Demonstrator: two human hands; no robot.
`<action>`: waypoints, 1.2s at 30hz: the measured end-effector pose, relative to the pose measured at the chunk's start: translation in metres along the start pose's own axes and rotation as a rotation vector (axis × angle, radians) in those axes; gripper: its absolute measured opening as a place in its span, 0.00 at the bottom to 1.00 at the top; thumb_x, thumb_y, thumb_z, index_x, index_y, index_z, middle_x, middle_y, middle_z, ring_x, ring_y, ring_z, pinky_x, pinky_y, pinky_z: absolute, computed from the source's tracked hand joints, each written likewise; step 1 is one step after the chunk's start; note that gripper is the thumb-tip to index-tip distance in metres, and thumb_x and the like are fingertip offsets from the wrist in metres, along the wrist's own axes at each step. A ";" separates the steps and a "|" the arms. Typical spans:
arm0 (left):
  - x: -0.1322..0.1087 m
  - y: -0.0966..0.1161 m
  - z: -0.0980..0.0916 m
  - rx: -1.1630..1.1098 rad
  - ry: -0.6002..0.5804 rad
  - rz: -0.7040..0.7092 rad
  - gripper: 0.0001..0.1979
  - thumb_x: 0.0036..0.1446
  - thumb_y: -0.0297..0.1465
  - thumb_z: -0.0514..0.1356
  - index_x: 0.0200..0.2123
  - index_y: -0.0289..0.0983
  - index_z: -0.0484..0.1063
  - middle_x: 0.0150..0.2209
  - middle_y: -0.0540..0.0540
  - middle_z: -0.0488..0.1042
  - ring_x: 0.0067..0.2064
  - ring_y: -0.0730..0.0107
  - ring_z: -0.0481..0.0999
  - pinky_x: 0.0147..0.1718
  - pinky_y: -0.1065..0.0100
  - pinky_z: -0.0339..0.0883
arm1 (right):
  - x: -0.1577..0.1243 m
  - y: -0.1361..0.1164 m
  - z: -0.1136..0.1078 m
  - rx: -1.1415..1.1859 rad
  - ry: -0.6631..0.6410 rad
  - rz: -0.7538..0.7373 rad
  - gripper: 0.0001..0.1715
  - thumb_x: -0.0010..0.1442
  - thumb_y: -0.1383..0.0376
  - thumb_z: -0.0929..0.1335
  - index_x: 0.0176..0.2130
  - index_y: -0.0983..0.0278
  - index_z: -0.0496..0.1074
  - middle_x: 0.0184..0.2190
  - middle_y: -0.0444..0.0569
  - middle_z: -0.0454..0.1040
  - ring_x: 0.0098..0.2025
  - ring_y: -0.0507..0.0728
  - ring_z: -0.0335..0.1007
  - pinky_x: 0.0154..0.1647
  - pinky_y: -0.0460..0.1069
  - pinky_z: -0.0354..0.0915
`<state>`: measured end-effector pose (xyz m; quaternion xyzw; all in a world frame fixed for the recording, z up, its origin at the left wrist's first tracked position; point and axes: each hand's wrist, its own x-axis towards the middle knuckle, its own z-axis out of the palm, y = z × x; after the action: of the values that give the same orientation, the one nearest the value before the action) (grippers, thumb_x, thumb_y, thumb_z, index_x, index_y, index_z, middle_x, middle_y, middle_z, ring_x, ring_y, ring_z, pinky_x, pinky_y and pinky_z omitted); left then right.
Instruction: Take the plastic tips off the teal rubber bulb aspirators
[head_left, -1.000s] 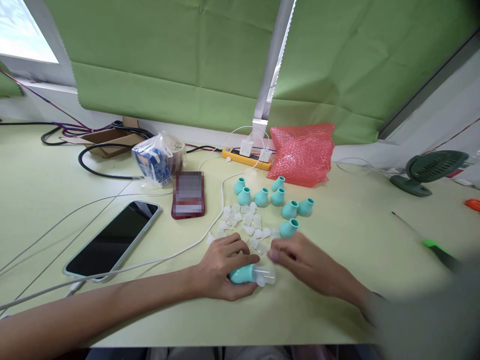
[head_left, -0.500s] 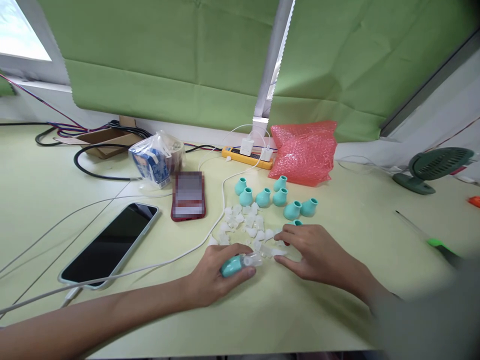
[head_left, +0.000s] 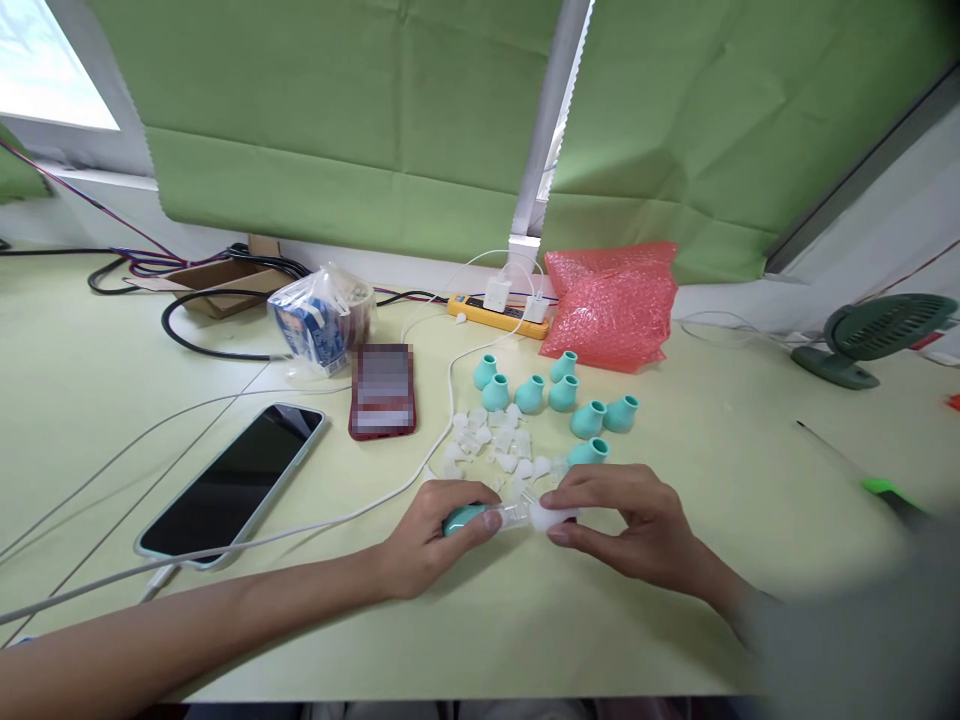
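Green blind [head_left: 322,120] is hanging behind everything; pale bench [head_left: 375,655] is carrying all the parts; red bubble-wrap pouch [head_left: 611,312] is lying at the back, near the bulb cluster; black-screened phone [head_left: 234,480] is lying well apart on the left, white cable [head_left: 397,490] running over its near edge and on beyond the left forearm [head_left: 247,612]; a careless arm sweep could be snagging that cable and dragging it through the small stuff; red-cased phone [head_left: 383,392] is lying farther back.

Right hand [head_left: 619,512] is pinching a white piece between thumb and fingers; left hand [head_left: 439,535] is clamping around a held teal bulb, thumb reaching toward the clear tube; both are working just in front of the loose parts.

Loose teal bulbs [head_left: 529,396] are standing in a loose group, eight visible; the nearest is sitting just beside the right hand, so a bump there could be tipping it; held teal bulb [head_left: 462,518] is lying on its side in the grip, clear tube [head_left: 514,516] pointing right; an off-axis push could be skewing the tube, a slack grip letting the bulb twist; white piece [head_left: 547,517] is sitting right by the tube's end, contact unclear; translucent pieces [head_left: 507,462] are scattering close behind, and brushing fingers could be flicking some away.
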<state>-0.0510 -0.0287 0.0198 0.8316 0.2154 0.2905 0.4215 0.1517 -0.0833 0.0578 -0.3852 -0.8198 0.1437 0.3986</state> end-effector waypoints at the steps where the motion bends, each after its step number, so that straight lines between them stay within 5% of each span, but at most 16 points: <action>1: 0.000 0.000 0.000 0.003 -0.010 0.006 0.14 0.57 0.35 0.48 0.29 0.32 0.69 0.25 0.49 0.69 0.27 0.75 0.66 0.27 0.75 0.59 | 0.000 0.001 0.003 0.037 0.008 0.009 0.08 0.50 0.67 0.68 0.35 0.62 0.71 0.23 0.45 0.73 0.27 0.52 0.69 0.27 0.46 0.65; 10: 0.000 0.000 0.001 0.016 -0.035 -0.036 0.13 0.54 0.36 0.52 0.31 0.33 0.70 0.24 0.50 0.70 0.25 0.75 0.66 0.25 0.76 0.59 | -0.002 0.008 0.004 0.106 -0.121 0.145 0.09 0.47 0.64 0.70 0.33 0.64 0.73 0.24 0.46 0.74 0.25 0.52 0.69 0.26 0.46 0.66; 14: -0.001 -0.002 0.006 0.051 0.058 0.051 0.13 0.49 0.36 0.58 0.34 0.33 0.70 0.24 0.49 0.71 0.23 0.76 0.66 0.23 0.76 0.60 | -0.002 0.010 0.005 0.102 -0.103 0.204 0.10 0.48 0.65 0.69 0.34 0.64 0.74 0.25 0.47 0.75 0.26 0.52 0.69 0.26 0.46 0.66; 24: -0.001 -0.006 0.011 0.254 0.076 0.164 0.12 0.54 0.34 0.54 0.37 0.33 0.72 0.20 0.48 0.70 0.20 0.74 0.67 0.19 0.74 0.57 | 0.002 0.019 0.007 0.199 -0.236 0.256 0.11 0.50 0.63 0.68 0.34 0.67 0.75 0.19 0.45 0.70 0.22 0.49 0.63 0.23 0.44 0.61; 36: -0.003 -0.012 0.015 0.327 0.091 0.201 0.11 0.55 0.33 0.53 0.35 0.34 0.72 0.17 0.50 0.66 0.19 0.75 0.65 0.18 0.74 0.53 | 0.001 0.021 0.016 0.307 -0.219 0.343 0.10 0.49 0.64 0.68 0.31 0.68 0.75 0.18 0.47 0.70 0.22 0.50 0.64 0.22 0.45 0.62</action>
<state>-0.0450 -0.0324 0.0019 0.8923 0.1946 0.3294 0.2396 0.1504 -0.0675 0.0365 -0.4358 -0.7491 0.3731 0.3312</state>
